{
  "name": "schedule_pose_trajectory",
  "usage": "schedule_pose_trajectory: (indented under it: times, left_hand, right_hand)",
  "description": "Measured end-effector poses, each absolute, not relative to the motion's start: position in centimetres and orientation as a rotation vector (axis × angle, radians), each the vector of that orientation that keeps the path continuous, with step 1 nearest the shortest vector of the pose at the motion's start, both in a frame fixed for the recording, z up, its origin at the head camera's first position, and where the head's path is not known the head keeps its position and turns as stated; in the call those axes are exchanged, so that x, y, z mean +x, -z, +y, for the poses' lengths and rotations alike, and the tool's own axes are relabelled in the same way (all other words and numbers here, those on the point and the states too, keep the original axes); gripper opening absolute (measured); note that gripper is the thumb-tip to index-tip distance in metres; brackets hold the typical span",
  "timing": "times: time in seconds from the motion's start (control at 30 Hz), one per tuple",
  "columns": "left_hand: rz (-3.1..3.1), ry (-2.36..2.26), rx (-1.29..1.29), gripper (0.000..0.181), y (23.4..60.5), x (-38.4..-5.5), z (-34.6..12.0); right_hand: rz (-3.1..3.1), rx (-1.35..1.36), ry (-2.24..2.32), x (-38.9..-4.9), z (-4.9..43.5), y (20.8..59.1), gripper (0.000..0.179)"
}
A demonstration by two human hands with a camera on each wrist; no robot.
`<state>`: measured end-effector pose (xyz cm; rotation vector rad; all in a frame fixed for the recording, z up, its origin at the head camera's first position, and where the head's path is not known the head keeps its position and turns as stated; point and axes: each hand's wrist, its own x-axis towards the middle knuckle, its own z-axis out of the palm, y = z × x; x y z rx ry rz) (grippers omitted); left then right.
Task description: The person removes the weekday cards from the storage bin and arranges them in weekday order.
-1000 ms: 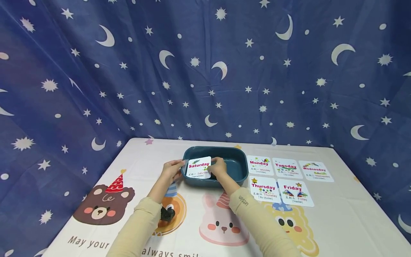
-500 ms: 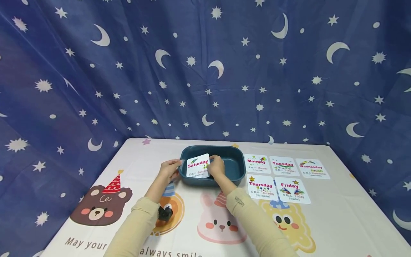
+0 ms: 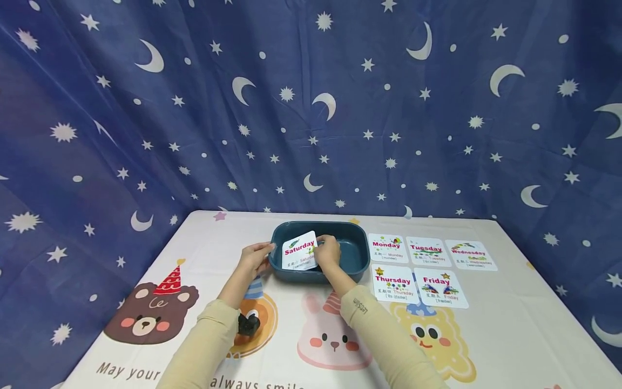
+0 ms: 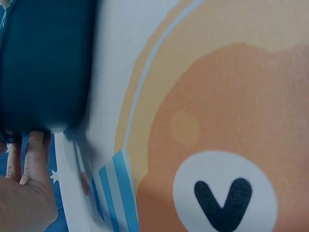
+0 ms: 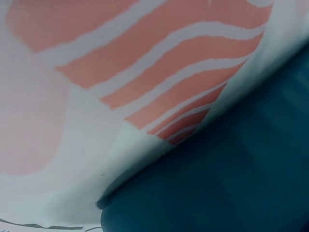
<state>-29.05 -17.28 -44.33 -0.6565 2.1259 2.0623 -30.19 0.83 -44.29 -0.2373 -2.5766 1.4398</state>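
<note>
A dark teal plastic bin stands at the middle of the table. My left hand grips its left rim; in the left wrist view, fingers lie against the bin's outer wall. A white "Saturday" card leans tilted in the left part of the bin, face toward me. My right hand reaches into the bin and pinches the card by its right edge, its fingertips partly hidden. The right wrist view shows only the bin's side and the tablecloth.
Right of the bin lie cards in two rows: Monday, Tuesday and Wednesday behind, Thursday and Friday in front. A cartoon tablecloth covers the table; a starry blue curtain hangs behind.
The Saturday card has tilted further, its upper right corner rising a little. Both hands keep their places at the bin. The head view has shifted slightly.
</note>
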Motion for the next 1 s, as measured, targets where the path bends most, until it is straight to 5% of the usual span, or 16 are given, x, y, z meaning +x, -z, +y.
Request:
schedule_pose_trajectory:
  times: [1.0]
  left_hand:
    - [2.094,-2.066,-0.674,0.040,44.3,-29.1,-17.3]
  right_hand:
    - [-2.295,-0.093,-2.079,-29.9,2.8,42.4,0.050]
